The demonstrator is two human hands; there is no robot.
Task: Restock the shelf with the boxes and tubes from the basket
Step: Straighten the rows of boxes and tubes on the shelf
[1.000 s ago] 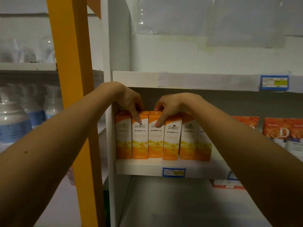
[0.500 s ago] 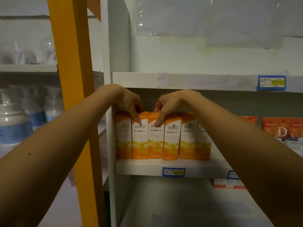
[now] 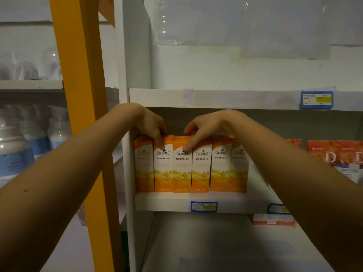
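Observation:
A row of several tall orange-and-white boxes [image 3: 182,169] stands upright at the left end of the middle white shelf [image 3: 167,203]. My left hand [image 3: 151,124] rests on top of the second box from the left, thumb down its front face. My right hand [image 3: 204,128] sits on the tops of the third and fourth boxes, fingertips pressing the third box's front. Both hands pinch box tops; no box is lifted. The basket is out of view.
An orange post [image 3: 78,95] stands left of the shelf's white side panel [image 3: 125,134]. White bottles [image 3: 13,150] fill the left rack. Orange "D" boxes [image 3: 334,154] stand at the right. A small flat box [image 3: 273,219] lies on the lower shelf. Blue price tags [image 3: 204,206] mark the shelf edges.
My right hand slid slightly left along the box tops, and the boxes stand a little more evenly lined up. My left hand has barely moved.

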